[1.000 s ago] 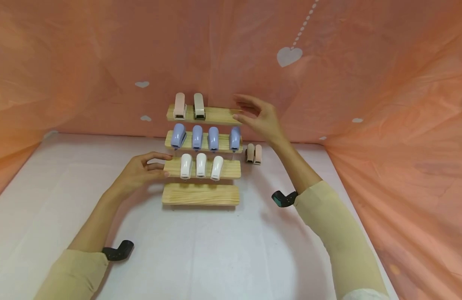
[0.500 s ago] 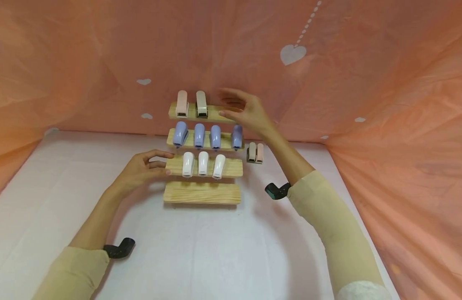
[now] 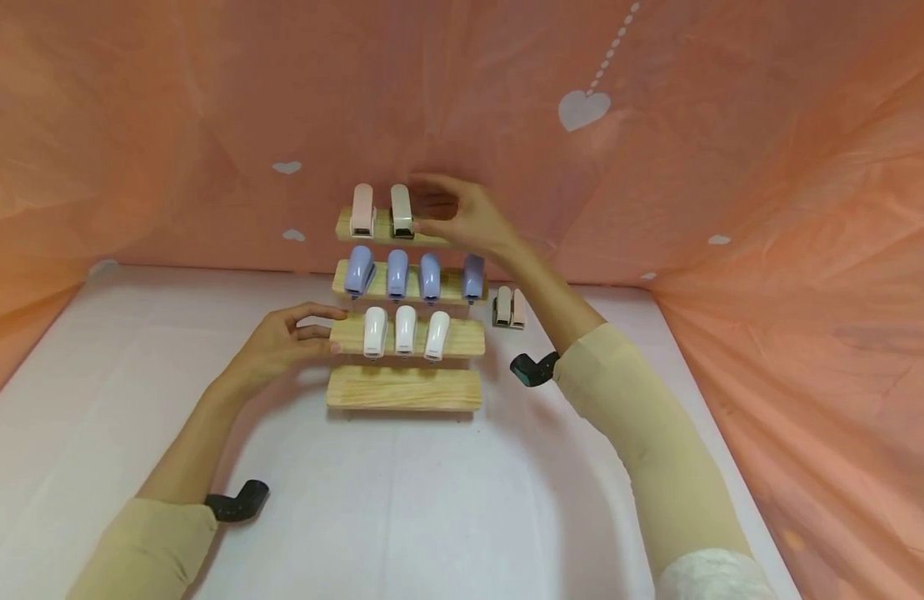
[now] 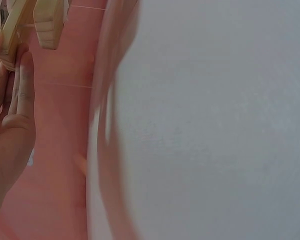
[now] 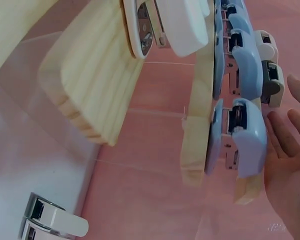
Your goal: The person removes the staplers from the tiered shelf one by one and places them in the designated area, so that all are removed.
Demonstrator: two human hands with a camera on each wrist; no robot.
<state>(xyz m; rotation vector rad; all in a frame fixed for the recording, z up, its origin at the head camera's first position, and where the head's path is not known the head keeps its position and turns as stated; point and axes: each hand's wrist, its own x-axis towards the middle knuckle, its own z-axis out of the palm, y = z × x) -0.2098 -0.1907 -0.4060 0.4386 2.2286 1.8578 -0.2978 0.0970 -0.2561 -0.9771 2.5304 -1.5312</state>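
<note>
A tiered wooden display rack holds small staplers. My left hand pinches the left end of its third shelf, thumb and fingers on opposite faces of the wood. At the top shelf, my right hand reaches in from the right, fingers loosely extended beside an off-white stapler. Its thumb tip is at the stapler's lower right side; whether it touches is unclear. A pink stapler stands left of that one. In the right wrist view, blue staplers partly hide the right fingers.
Several blue staplers line the second shelf, and three white staplers stand on the third. Two more staplers, one beige and one pink, stand on the white table right of the rack. A pinkish-orange curtain hangs behind.
My right hand has moved left along the top shelf, from its right end to beside the off-white stapler. The left hand keeps its hold on the third shelf.
</note>
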